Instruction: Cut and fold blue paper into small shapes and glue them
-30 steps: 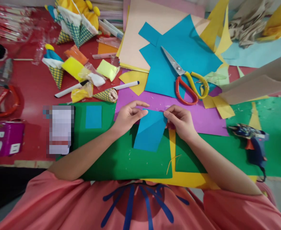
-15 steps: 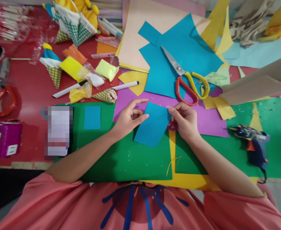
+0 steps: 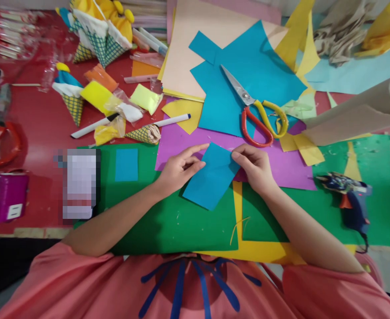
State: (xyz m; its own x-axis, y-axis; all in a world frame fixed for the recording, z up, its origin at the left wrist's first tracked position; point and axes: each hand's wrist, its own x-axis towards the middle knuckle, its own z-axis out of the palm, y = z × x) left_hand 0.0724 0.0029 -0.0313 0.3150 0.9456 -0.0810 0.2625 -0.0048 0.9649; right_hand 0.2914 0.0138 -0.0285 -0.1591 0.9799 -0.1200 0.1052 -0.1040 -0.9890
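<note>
A rectangular piece of blue paper point(image 3: 211, 177) is held tilted over the green sheet point(image 3: 142, 221). My right hand point(image 3: 253, 168) pinches its upper right corner between thumb and fingers. At the paper's upper left edge is my left hand point(image 3: 180, 170), its index finger stretched out and its thumb apart, both tips near or touching the edge. A smaller blue paper piece point(image 3: 126, 165) lies flat to the left. Beyond my hands, scissors point(image 3: 248, 98) with red and yellow handles rest on a large cut blue sheet point(image 3: 224, 110).
A phone point(image 3: 82, 184) lies at the left, near a second pair of scissors point(image 3: 2, 128). On the right are a glue gun point(image 3: 351, 199) and a paper roll point(image 3: 357, 110). Small paper cones point(image 3: 72, 106), clay packets point(image 3: 97, 96) and markers point(image 3: 93, 126) lie at the back left.
The blue paper has tilted a little more, its lower end shifting slightly left and toward me. My right hand keeps its pinch, and my left hand stays by the edge.
</note>
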